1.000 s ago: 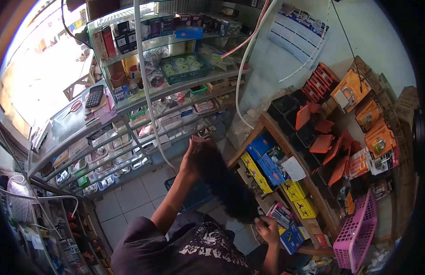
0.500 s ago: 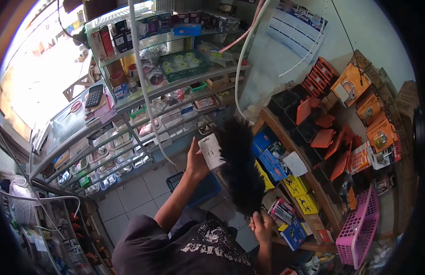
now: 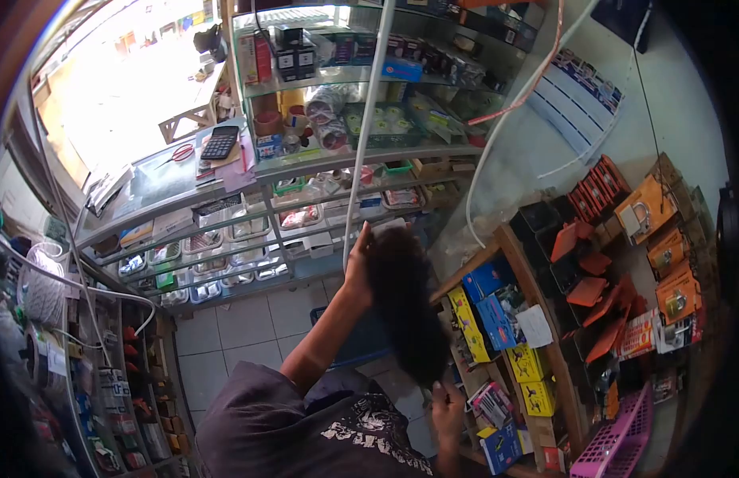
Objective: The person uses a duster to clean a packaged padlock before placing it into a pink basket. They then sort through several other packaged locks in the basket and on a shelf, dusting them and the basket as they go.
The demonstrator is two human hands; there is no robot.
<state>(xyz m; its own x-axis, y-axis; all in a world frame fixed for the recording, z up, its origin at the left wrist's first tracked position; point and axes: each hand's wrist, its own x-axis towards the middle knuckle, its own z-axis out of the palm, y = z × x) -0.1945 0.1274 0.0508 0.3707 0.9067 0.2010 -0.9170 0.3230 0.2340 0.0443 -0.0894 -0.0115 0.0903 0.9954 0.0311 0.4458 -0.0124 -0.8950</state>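
Observation:
My right hand (image 3: 448,410) is closed around the handle end of a fluffy black feather duster (image 3: 408,307). The duster slants up and left, its far end in front of my left hand (image 3: 358,271). That hand grips a small white box (image 3: 395,224), of which only the top edge shows above the dark feathers. Most of the box and some of the left fingers are hidden behind the duster, which seems to lie against the box.
A glass display case (image 3: 322,167) with boxes and trays stands ahead. On its counter lie a calculator (image 3: 220,143) and red scissors (image 3: 180,153). To the right is a wooden rack (image 3: 537,299) with yellow boxes (image 3: 526,364) and a pink basket (image 3: 617,442). White cables hang down.
The duster has swept over the white box, covering most of it. My view has turned left, so the shelves appear further right.

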